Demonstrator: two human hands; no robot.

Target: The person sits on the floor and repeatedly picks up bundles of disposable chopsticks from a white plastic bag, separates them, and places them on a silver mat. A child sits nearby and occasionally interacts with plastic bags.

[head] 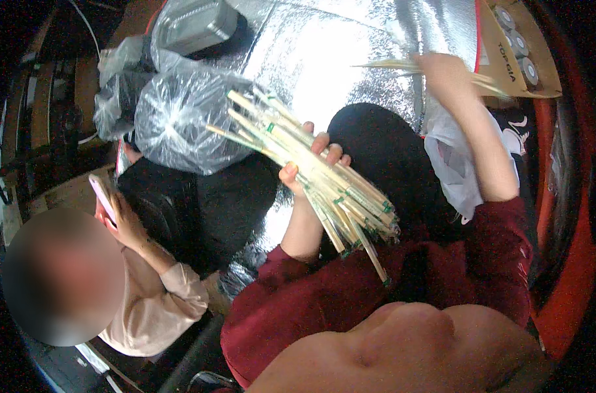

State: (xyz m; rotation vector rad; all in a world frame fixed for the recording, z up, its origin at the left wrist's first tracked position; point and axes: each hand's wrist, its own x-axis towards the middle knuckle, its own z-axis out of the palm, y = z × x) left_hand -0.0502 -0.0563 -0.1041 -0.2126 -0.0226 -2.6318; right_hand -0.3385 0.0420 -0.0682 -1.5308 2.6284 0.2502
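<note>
My left hand (293, 181) is closed around a thick bundle of disposable chopsticks (317, 157) in clear wrappers with green markings. The bundle slants across my lap, its ends splayed, and one chopstick packet (374, 258) juts out at the lower end. Off to the right, my right hand (445, 73) grips a few thin sticks (393, 64), apparently more chopsticks. Motion blurs them, so their number and wrapping cannot be made out. This hand is above the silver foil sheet (307, 59), apart from the bundle.
A knotted clear plastic bag (180, 127) sits left of the bundle, with a clear lidded container (194, 27) behind it. At far right is a cardboard box (499, 54) of rolls. A white plastic bag (450, 167) hangs below my right forearm. A seated person (155, 304) holds a phone (102, 199).
</note>
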